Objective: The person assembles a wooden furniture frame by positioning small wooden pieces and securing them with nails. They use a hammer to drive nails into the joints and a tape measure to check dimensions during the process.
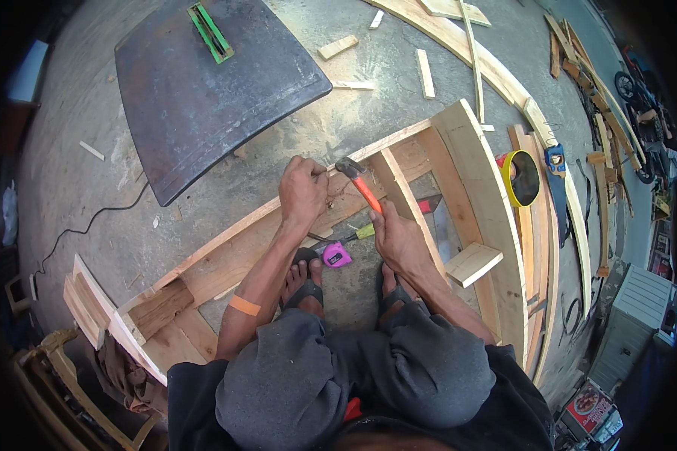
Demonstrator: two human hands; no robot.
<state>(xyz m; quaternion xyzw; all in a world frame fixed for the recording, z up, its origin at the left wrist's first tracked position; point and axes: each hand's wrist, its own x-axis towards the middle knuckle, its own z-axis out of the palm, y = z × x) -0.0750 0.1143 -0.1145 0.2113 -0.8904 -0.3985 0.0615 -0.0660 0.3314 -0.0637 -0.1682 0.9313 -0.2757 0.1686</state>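
Two knees in dark grey cloth (289,383) are closest to us, at the near side of the wooden frame (237,244), and our sandaled feet (302,289) stand on the floor within it. Inside the frame, just beyond our feet, we see a pink tape measure (335,255) and, next to it, a yellow-green tool handle (366,230). Our right hand (397,237) is wrapped around the orange handle of a hammer (365,188), whose head hangs close by the frame's far edge. Our left hand (303,188) is at that same edge, its fingers curled in and pinched against the thumb; we cannot tell whether anything small sits between them. To the right of the frame we find a yellow-rimmed container (520,178) and, past it, a blue-handled saw (555,160). Beyond the frame on the left is a dark, flat-topped panel (226,90) bearing a green slotted tool (210,32); straight past the frame we see a pale wood offcut (338,47) on the concrete floor, and farthest to its right, a motorcycle (632,105).
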